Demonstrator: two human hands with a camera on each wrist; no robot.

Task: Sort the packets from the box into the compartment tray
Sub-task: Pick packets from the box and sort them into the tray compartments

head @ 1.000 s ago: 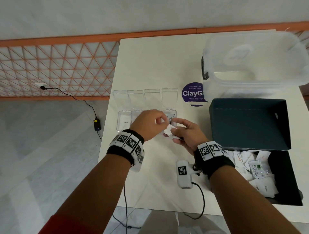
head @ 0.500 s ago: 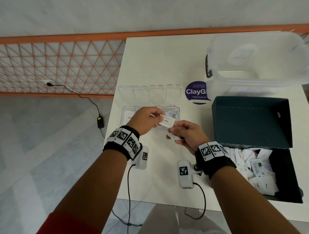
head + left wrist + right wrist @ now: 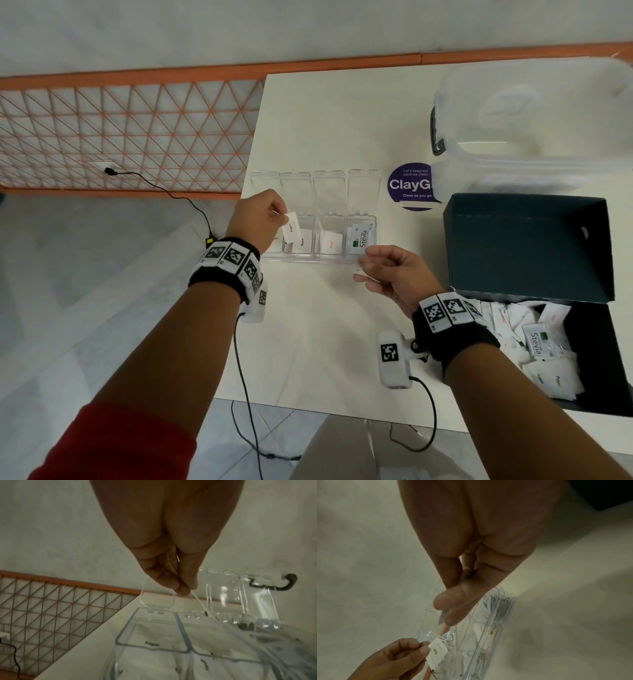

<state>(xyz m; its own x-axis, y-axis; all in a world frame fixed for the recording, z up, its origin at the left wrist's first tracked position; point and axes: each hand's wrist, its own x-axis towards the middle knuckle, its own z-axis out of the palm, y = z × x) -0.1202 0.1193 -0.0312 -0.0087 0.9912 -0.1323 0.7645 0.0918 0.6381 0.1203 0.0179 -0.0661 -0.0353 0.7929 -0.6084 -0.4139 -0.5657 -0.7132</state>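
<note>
My left hand [image 3: 282, 214] pinches a white pepper packet [image 3: 292, 226] over the second compartment of the clear compartment tray [image 3: 318, 261]. The left wrist view shows this packet [image 3: 199, 602] edge-on below the left hand [image 3: 187, 592]. My right hand [image 3: 364, 263] hovers at the tray's near right corner and pinches a small white packet [image 3: 363, 273], also seen in the right wrist view as the packet [image 3: 441, 620] between thumb and finger of the right hand [image 3: 444, 612]. Pepper, salt [image 3: 331, 243] and Stevia [image 3: 361, 236] packets lie in separate compartments. The dark box [image 3: 527, 246] at right holds several packets [image 3: 548, 346].
The tray's clear lids [image 3: 329, 186] stand open at its far side. A large clear plastic bin [image 3: 534, 137] and a purple sticker [image 3: 411, 186] sit behind the box. The table's left edge [image 3: 239, 274] runs just left of the tray, with floor and cables below.
My left hand has drawn the pepper packet away from the right hand, to the left and over the tray. The right hand stays near the tray's front with its packet.
</note>
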